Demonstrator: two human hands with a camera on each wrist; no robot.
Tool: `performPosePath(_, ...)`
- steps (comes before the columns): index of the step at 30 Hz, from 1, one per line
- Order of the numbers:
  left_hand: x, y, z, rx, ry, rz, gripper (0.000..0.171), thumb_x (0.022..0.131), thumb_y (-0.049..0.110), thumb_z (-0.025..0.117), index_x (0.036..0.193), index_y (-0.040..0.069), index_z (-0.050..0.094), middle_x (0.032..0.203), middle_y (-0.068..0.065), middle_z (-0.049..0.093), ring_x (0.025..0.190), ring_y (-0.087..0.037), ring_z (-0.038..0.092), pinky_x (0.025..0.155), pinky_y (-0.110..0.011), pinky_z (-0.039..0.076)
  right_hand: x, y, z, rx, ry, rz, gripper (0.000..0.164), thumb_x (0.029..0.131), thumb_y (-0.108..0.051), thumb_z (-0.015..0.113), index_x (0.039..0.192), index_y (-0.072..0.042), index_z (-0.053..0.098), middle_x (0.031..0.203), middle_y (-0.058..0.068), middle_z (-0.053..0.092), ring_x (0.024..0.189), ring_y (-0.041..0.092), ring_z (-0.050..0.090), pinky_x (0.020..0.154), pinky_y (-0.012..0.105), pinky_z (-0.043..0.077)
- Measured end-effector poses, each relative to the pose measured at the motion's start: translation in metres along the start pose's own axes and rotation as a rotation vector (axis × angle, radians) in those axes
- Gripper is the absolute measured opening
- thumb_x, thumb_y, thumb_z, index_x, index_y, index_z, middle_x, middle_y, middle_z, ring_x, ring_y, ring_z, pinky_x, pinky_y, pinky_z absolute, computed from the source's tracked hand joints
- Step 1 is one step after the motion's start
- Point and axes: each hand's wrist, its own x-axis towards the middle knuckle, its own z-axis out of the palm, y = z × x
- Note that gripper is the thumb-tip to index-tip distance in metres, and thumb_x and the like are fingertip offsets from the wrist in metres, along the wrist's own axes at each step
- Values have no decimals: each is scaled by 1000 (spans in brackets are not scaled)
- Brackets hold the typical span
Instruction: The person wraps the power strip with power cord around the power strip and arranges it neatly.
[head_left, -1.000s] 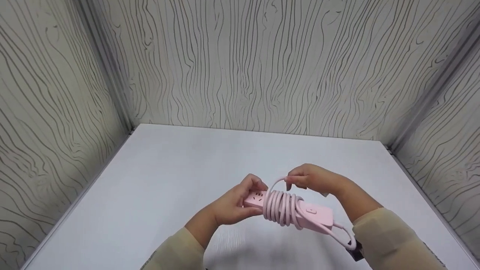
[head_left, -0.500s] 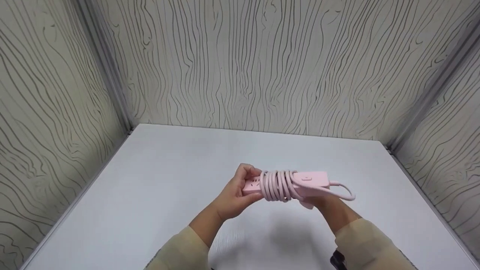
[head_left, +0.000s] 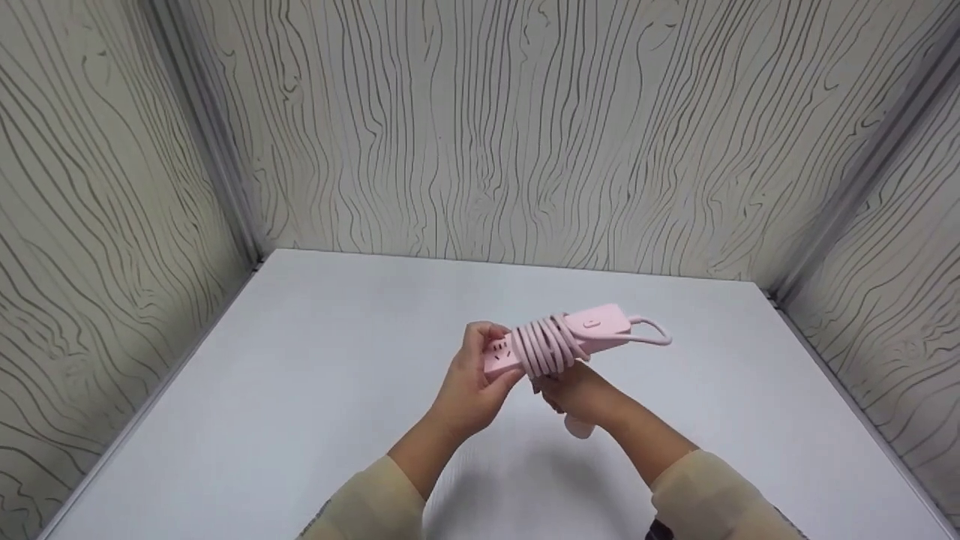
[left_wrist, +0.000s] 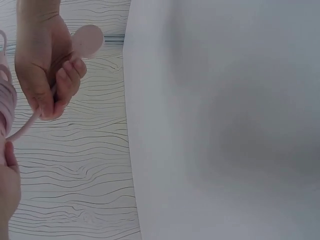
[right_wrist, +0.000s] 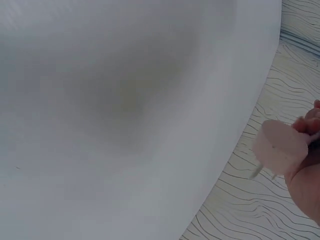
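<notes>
A pink power strip (head_left: 600, 324) is held tilted above the table, its right end raised. Its pale pink cord (head_left: 544, 346) is wound in several turns round the middle, with a loop sticking out at the right end. My left hand (head_left: 469, 382) grips the socket end between thumb and fingers. Below the strip, my right hand (head_left: 589, 394) holds the cord's free end; in the left wrist view its fingers curl round the cord near the plug. The round plug (left_wrist: 88, 41) pokes out of that hand, and its metal prongs show in the right wrist view.
A white table (head_left: 337, 337) lies beneath both hands. Wood-grain panels (head_left: 480, 135) stand at its back and sides, with grey metal posts (head_left: 206, 127) at the corners.
The right hand has gone from above the strip, round underneath it, to its near side, carrying the cord. The strip has risen and its right end has tilted up; the left hand keeps its grip.
</notes>
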Motion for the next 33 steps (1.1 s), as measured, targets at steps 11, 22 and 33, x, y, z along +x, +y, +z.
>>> performPosePath(11, 2, -19, -7, 384, 60, 82, 45, 86, 16, 62, 120, 16, 32, 115, -4, 44, 97, -12, 46, 81, -27, 47, 0, 14, 10, -170, -19, -45, 13, 87, -10, 56, 99, -6, 56, 74, -1, 54, 64, 12, 53, 57, 28, 47)
performPosePath(22, -4, -56, -5, 728, -97, 67, 52, 90, 22, 56, 134, 18, 29, 120, -1, 45, 108, -17, 43, 95, -31, 40, -7, 23, 15, -280, 39, -36, 7, 79, -6, 58, 85, -10, 59, 67, -5, 48, 63, 12, 46, 56, 28, 40)
performPosePath(33, -3, -66, 10, 1073, -346, -129, 59, 86, 22, 62, 137, 10, 36, 121, -4, 47, 111, -20, 45, 92, -33, 42, -11, 39, 29, -499, 34, -61, 27, 74, -15, 71, 96, -16, 56, 80, -5, 58, 69, 11, 49, 61, 31, 43)
